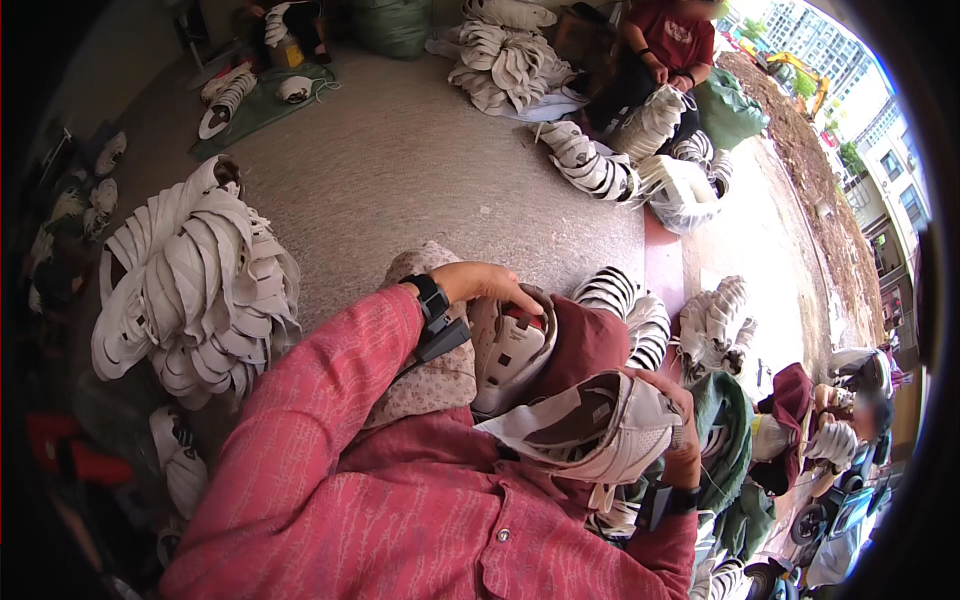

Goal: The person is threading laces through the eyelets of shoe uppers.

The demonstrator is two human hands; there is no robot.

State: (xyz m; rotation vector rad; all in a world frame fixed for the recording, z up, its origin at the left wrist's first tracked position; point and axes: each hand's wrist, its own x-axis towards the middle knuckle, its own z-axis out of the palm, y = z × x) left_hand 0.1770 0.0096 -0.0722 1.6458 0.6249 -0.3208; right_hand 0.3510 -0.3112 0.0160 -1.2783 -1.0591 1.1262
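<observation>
My left hand (488, 284) reaches across my lap and grips the top edge of a beige shoe upper (508, 352), its fingers bent over the rim. Small dark openings and a bit of red show on that upper. In my right hand (684, 420) is a second shoe upper (640, 432), white and beige, held by its heel end close to my chest. Its inside faces up, with a grey lining and a label. The right fingers are partly hidden behind it. Dark red cloth (582, 345) lies between the two uppers, and patterned cloth (425, 378) covers my leg.
A large heap of white shoe uppers (200, 280) stands on the floor (400, 160) at left. Striped stacks of uppers (648, 325) lie just ahead. Another person (672, 50) sits at far right among more stacks. Green sacks (728, 430) crowd my right side.
</observation>
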